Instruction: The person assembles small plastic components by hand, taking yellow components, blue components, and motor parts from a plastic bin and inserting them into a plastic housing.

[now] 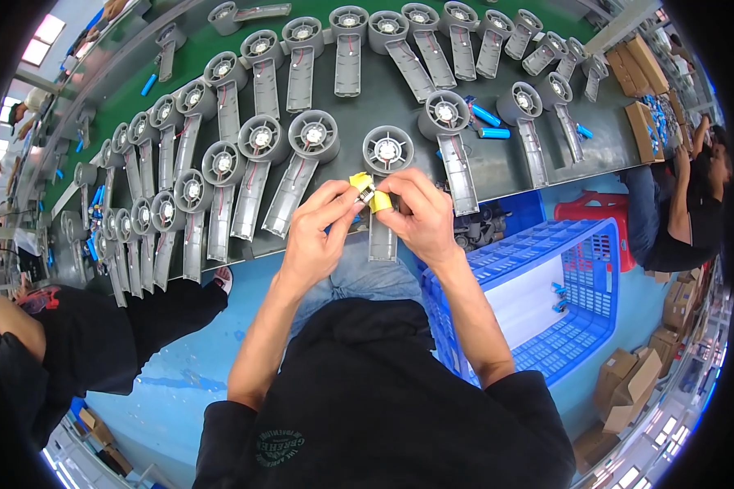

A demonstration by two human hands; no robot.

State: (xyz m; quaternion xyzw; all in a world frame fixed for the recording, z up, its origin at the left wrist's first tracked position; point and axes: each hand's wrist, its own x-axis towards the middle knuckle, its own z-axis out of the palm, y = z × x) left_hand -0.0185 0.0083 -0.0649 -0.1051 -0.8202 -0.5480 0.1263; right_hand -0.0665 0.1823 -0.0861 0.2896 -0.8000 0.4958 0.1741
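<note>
Okay, biggest thing first: our bench [493, 167] is crowded with grey fan housings [312, 134], and one particular housing [388, 151] sits right in front of us, handle [382, 244] running toward our lap. We'd call it light, stiff plastic, best held around the ring, since the blades look easy to snap. Over the upper handle come our two hands, fingers pinched almost together: the left hand [314, 244] has one end of a small yellow-ended part [381, 202], the right hand [426, 220] has the other. So that part is up between our fingertips, just below the ring from our angle. Probably next to weightless, yellow stuff soft and maybe slick, the dark metallic-looking middle more fragile, so we'd grip the yellow and go easy on the middle. Our fingers hide a good chunk of it and some handle too. Honestly, we can't tell if it's one piece or two, or if any wire joins it to the housing.
</note>
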